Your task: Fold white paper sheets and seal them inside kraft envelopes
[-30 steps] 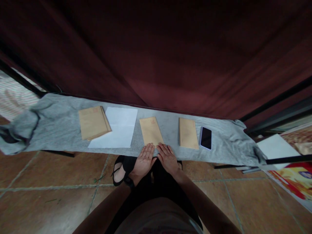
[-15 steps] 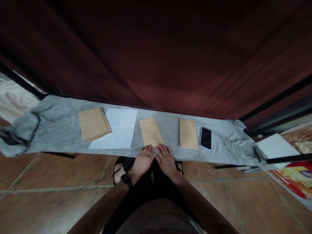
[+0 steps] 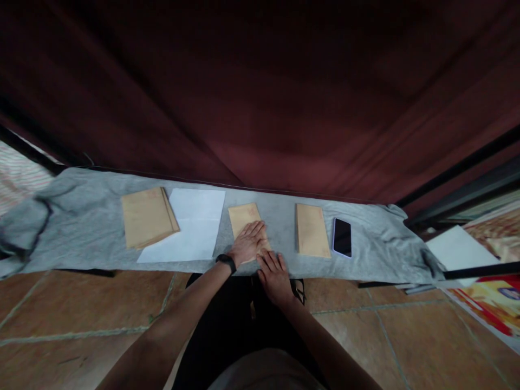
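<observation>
A brown paper envelope lies flat on the grey cloth in front of me, its near half partly covered by my hands. My left hand, with a dark watch on the wrist, rests flat on the middle of the envelope, fingers stretched toward its right edge. At the near right corner, my right hand lies with its fingers outstretched, fingertips on the envelope's near end. Neither hand grips anything. To the right is a stack of brown envelopes; a larger pile of brown envelopes sits on the left.
White paper sheets lie partly under the left pile. A phone with a dark screen is right of the right stack. The narrow surface wears a grey cloth. A dark red curtain hangs behind; tiled floor shows below.
My left hand has moved forward from the envelope's near edge onto its middle. My right hand stays near the near end. The view has shifted slightly.
</observation>
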Demonstrator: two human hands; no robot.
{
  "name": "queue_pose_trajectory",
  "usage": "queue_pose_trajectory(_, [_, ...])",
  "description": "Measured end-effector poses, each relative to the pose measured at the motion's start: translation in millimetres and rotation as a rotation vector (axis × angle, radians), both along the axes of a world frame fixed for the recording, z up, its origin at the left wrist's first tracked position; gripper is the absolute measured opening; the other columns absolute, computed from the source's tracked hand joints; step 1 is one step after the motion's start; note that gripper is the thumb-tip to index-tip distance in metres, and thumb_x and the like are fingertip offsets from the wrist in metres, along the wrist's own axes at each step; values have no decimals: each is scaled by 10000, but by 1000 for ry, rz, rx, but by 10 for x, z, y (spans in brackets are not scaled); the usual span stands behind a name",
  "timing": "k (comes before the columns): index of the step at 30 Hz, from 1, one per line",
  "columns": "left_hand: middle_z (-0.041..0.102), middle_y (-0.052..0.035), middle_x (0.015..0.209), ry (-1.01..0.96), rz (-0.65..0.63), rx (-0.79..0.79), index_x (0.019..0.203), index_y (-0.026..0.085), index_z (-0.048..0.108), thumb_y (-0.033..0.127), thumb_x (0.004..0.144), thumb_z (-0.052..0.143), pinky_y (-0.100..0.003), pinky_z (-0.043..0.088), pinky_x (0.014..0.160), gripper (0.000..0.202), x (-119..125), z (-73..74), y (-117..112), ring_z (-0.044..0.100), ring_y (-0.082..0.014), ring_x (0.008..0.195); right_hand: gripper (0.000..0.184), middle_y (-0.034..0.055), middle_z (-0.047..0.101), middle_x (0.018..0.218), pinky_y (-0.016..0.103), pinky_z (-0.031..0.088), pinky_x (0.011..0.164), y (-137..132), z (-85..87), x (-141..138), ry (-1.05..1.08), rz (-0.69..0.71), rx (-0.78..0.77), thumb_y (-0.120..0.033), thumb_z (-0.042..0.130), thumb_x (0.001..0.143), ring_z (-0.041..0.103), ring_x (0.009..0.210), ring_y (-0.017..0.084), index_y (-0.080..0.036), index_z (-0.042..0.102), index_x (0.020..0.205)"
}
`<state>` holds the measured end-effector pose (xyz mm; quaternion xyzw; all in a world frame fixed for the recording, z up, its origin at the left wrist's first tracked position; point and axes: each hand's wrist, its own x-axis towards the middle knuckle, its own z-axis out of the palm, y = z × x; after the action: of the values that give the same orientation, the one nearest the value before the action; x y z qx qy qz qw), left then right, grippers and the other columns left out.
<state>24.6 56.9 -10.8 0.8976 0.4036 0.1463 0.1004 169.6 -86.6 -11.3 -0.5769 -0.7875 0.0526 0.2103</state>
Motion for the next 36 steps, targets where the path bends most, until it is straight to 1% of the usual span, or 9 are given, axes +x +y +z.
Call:
queue_pose_trajectory(6, [431, -76, 1598, 31, 132, -3, 1528, 237, 437, 396, 1006, 366, -537, 164, 1259, 550, -19, 47, 466, 272, -272, 1532, 496, 65, 493, 1552, 535, 270, 1230, -4, 46, -4, -5, -7, -29, -289, 511, 1023, 438, 1443, 264, -274, 454, 1516])
queue_pose_trajectory(11, [353, -149, 1630, 61, 332, 8, 1541, 141, 396, 411, 1003, 336, -573, 129, 1241, 605, -122, 137, 662, 201, -339, 1546, 492, 51, 475, 1566, 532, 252, 1238, 0, 32, -2, 7, -8, -44, -283, 484, 1034, 438, 1441, 264, -285, 444, 1524])
queue_pose_trajectory(14, [432, -193, 1570, 68, 396, -39, 1512, 108, 414, 345, 1007, 304, -561, 239, 1195, 569, -225, 228, 760, 338, -342, 1480, 463, 43, 480, 1563, 524, 244, 1241, 6, 44, -12, 28, -22, -48, -280, 467, 1041, 444, 1435, 260, -288, 474, 1504])
queue_pose_trajectory(17, [574, -212, 1412, 66, 400, -103, 1406, 101, 525, 238, 977, 330, -516, 350, 1116, 490, -290, 344, 868, 504, -331, 1329, 422, 40, 517, 1535, 514, 260, 1234, 19, 79, -29, 57, -32, -49, -280, 463, 1043, 461, 1420, 252, -299, 527, 1460])
queue_pose_trajectory(22, [640, -233, 1230, 42, 447, -159, 1105, 99, 678, 157, 860, 458, -494, 398, 1053, 335, -374, 543, 1006, 570, -341, 1209, 358, 37, 582, 1470, 507, 292, 1220, 66, 104, -48, 118, -70, -48, -293, 439, 1054, 492, 1389, 234, -298, 598, 1374])
queue_pose_trajectory(26, [709, -131, 979, -28, 465, -267, 934, 156, 691, 187, 772, 528, -371, 495, 866, 232, -568, 707, 1051, 659, -279, 986, 312, 54, 570, 1464, 480, 358, 1188, 133, 57, -26, 196, -108, -27, -281, 458, 1039, 482, 1393, 239, -282, 660, 1276])
queue_pose_trajectory(30, [667, -42, 702, -156, 483, -374, 740, 184, 638, 269, 705, 580, -304, 487, 658, 109, -813, 886, 1001, 660, -238, 746, 315, 110, 488, 1519, 464, 413, 1159, 222, -15, 4, 345, -170, -37, -271, 511, 1001, 471, 1401, 256, -236, 650, 1281])
queue_pose_trajectory(34, [610, 1, 578, -352, 474, -468, 668, 189, 575, 450, 660, 647, -270, 441, 527, 271, -992, 1044, 796, 617, -205, 598, 429, 134, 374, 1591, 409, 484, 1098, 394, -95, 22, 645, -240, -65, -294, 542, 957, 453, 1418, 257, -222, 566, 1380])
queue_pose_trajectory(36, [608, 5, 564, -545, 474, -579, 656, 187, 562, 509, 593, 711, -257, 419, 500, 360, -1047, 1083, 649, 591, -184, 550, 539, 157, 448, 1528, 395, 528, 1027, 513, -123, 35, 915, -349, -89, -338, 616, 894, 540, 1323, 260, -203, 521, 1407])
